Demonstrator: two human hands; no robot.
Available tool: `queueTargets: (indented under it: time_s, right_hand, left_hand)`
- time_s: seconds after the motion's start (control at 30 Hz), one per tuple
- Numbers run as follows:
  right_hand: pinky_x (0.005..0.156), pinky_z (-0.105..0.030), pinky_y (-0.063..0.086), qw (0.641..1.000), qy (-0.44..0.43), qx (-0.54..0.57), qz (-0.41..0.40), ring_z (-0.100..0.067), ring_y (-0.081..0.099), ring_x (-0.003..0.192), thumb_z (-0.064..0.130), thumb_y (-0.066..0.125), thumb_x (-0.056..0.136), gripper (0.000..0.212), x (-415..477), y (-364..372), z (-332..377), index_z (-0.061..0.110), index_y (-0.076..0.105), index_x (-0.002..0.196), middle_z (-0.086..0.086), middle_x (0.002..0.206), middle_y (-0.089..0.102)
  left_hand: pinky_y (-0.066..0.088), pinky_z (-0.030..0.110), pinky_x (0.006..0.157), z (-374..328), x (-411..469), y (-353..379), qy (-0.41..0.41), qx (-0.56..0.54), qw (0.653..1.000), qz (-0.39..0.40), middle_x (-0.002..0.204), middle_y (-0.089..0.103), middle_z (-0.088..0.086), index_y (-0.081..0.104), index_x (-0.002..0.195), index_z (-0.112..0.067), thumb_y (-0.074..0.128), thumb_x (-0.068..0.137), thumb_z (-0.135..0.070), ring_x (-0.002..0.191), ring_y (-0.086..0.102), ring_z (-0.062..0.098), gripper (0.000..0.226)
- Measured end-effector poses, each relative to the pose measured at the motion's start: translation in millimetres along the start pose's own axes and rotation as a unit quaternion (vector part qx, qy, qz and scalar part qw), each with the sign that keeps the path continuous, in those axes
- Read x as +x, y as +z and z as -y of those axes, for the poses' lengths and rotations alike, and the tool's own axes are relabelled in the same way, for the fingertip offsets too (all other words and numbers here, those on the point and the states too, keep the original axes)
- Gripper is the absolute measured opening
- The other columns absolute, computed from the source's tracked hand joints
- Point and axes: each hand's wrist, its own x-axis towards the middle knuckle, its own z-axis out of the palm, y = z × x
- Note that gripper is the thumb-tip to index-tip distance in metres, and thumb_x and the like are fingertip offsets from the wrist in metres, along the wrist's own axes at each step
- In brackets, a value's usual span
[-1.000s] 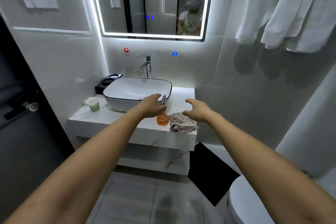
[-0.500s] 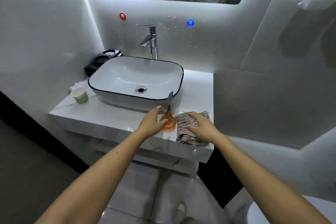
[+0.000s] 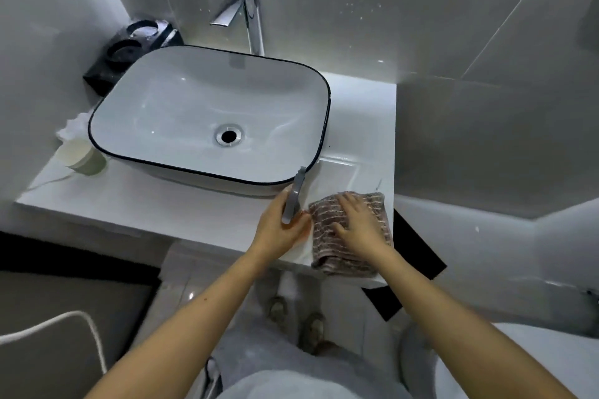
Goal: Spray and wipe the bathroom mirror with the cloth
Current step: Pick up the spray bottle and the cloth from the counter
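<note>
Both hands are down at the counter's front edge: my left hand is wrapped around the spray bottle, grey trigger up. My right hand lies spread flat on the striped cloth just beside it. I judge this the pick-up for both, with the mirror out of view above.

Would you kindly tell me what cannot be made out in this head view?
- Mirror: cut off by the top edge.
- Spray bottle: body hidden by the left hand; only the grey trigger shows.
- Cloth: middle covered by the right hand; grip unclear.
- Tray contents: blurred.
</note>
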Motion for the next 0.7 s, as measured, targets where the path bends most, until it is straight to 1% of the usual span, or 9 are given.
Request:
queueTargets:
  time_s: [0.13,0.23,0.3,0.37,0.4,0.47,0.53,0.63,0.7]
  right_hand:
    - [0.116,-0.042,0.001,0.999,0.024,-0.034,0.009,-0.022,-0.005,0.143,0.031,0.042,0.096,0.063,19.6,7.8,-5.5,0.026,0.005,0.147,0.002,0.157,0.003]
    - [0.115,-0.047,-0.002,0.996,0.065,-0.048,0.049,-0.024,-0.008,0.143,0.036,0.036,0.097,0.063,27.5,10.1,-10.7,0.027,0.0,0.147,0.002,0.157,0.001]
    - [0.115,-0.047,-0.002,0.993,0.079,-0.066,0.057,-0.026,-0.003,0.143,0.039,0.037,0.096,0.064,29.7,10.0,-10.6,0.024,0.001,0.147,0.0,0.156,0.007]
    - [0.115,-0.049,0.001,0.991,0.083,-0.097,0.049,-0.029,0.005,0.141,0.041,0.043,0.093,0.067,33.4,8.1,-8.8,0.022,0.007,0.147,-0.004,0.154,0.016]
    - [0.115,-0.05,0.001,0.989,0.079,-0.116,0.044,-0.03,0.008,0.14,0.042,0.046,0.092,0.066,35.3,6.3,-8.5,0.02,0.014,0.146,-0.006,0.152,0.02]
    - [0.114,-0.051,-0.002,0.987,0.06,-0.147,0.028,-0.029,0.008,0.14,0.043,0.051,0.088,0.058,39.0,2.9,-9.4,0.017,0.034,0.137,-0.006,0.148,0.026]
    - [0.113,-0.048,-0.002,0.988,0.039,-0.152,0.014,-0.027,0.013,0.14,0.043,0.055,0.086,0.047,40.6,0.8,-11.4,0.016,0.046,0.124,-0.006,0.144,0.035]
    - [0.113,-0.043,0.015,0.993,0.025,-0.115,0.006,-0.027,0.044,0.12,0.039,0.057,0.085,0.035,38.9,0.2,-12.5,0.015,0.05,0.111,-0.006,0.119,0.056]
    - [0.11,-0.042,0.022,0.994,0.026,-0.107,0.012,-0.027,0.045,0.116,0.037,0.057,0.086,0.037,37.9,-1.4,-13.2,0.015,0.051,0.116,-0.006,0.118,0.056]
  left_hand:
    - [0.041,0.02,0.064,8.8,9.7,3.6,0.041,-0.019,0.999,-0.002,0.074,0.051,-0.012,0.05,0.117,-0.022,0.057,0.076,-0.042,0.066,0.05,0.007,0.047]
    - [0.044,0.019,0.072,14.6,13.5,5.4,0.054,-0.016,0.998,0.011,0.092,0.059,0.002,0.045,0.132,-0.026,0.058,0.078,-0.045,0.077,0.056,0.015,0.059]
    - [0.046,0.02,0.075,14.2,15.1,7.6,0.064,-0.024,0.997,0.024,0.105,0.063,0.008,0.04,0.132,-0.04,0.061,0.079,-0.042,0.082,0.058,0.016,0.057]
    - [0.044,0.013,0.078,9.6,17.0,8.8,0.085,-0.029,0.996,0.02,0.105,0.06,0.002,0.04,0.124,-0.043,0.063,0.081,-0.034,0.087,0.056,0.012,0.049]
    - [0.043,0.012,0.08,6.8,17.6,9.5,0.094,-0.031,0.995,0.017,0.109,0.059,0.0,0.045,0.123,-0.038,0.062,0.082,-0.033,0.093,0.058,0.012,0.045]
    - [0.047,0.018,0.088,3.4,18.5,11.7,0.104,-0.047,0.993,0.016,0.117,0.06,-0.001,0.055,0.12,-0.02,0.058,0.083,-0.034,0.105,0.06,0.012,0.04]
    - [0.049,0.024,0.091,2.7,20.1,15.3,0.108,-0.053,0.993,0.005,0.116,0.062,-0.001,0.058,0.117,-0.009,0.056,0.084,-0.032,0.107,0.059,0.01,0.041]
    - [0.048,0.019,0.088,0.6,22.8,19.3,0.107,-0.05,0.993,0.002,0.109,0.064,0.0,0.058,0.116,-0.01,0.055,0.084,-0.035,0.101,0.061,0.009,0.04]
    - [0.048,0.016,0.085,-0.3,24.2,20.7,0.094,-0.059,0.994,0.007,0.108,0.064,-0.001,0.056,0.116,-0.018,0.055,0.085,-0.035,0.099,0.061,0.005,0.036]
